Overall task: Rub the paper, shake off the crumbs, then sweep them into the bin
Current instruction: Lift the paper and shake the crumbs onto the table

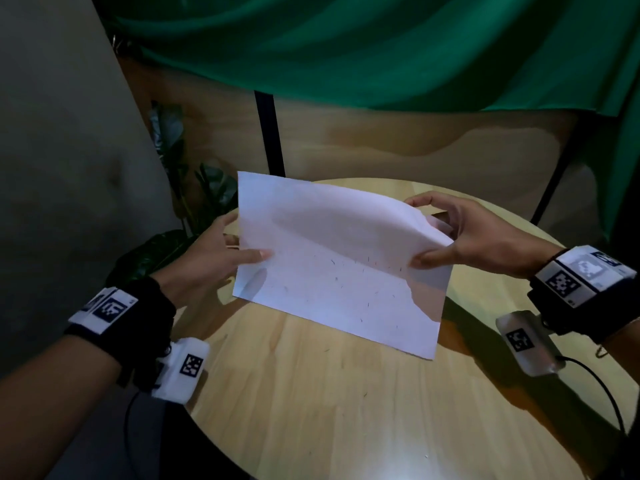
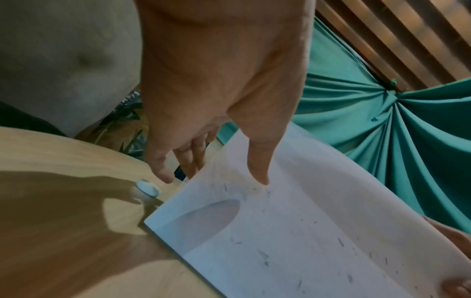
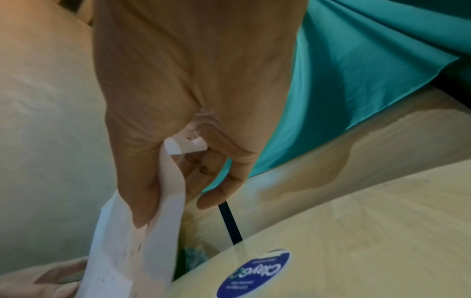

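Note:
A white sheet of paper (image 1: 339,271) hangs tilted above the round wooden table (image 1: 346,427), its near edge lowest. Small dark crumbs (image 1: 333,262) speckle its lower half, and a few crumbs (image 1: 325,349) lie on the table. My left hand (image 1: 247,239) pinches the left edge, thumb on top, fingers underneath. My right hand (image 1: 429,237) pinches the curled right edge between thumb and fingers. The left wrist view shows the left hand (image 2: 214,177) on the crumb-dotted paper (image 2: 305,231). In the right wrist view the right hand (image 3: 172,211) grips the folded paper (image 3: 122,262).
A small white eraser (image 2: 147,187) lies on the table near the paper's left corner. A blue round label (image 3: 254,272) sits on the table at the right. Behind are a leafy plant (image 1: 207,188), a black pole (image 1: 272,133) and a green cloth (image 1: 381,46). No bin shows.

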